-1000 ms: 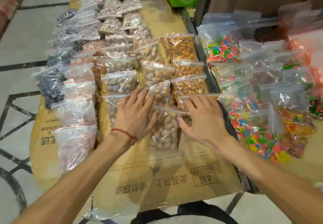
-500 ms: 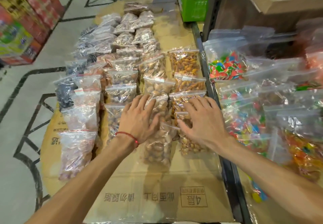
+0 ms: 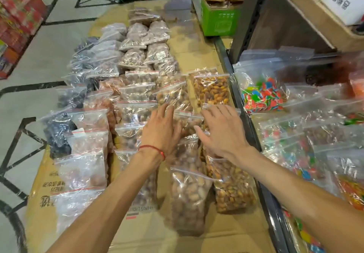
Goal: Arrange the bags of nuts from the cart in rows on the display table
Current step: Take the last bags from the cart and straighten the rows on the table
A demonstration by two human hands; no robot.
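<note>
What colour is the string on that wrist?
Red; the thin string bracelet shows best in the head view.

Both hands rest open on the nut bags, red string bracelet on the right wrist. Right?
No: the head view shows the red string bracelet on the left wrist. The left hand and right hand do rest open on the nut bags.

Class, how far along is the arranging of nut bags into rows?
Done: several rows of bags lie on the cardboard-covered table. In hand: left hand and right hand rest flat on bags in the two rightmost rows. Left: unclear, the cart is out of view.
</note>
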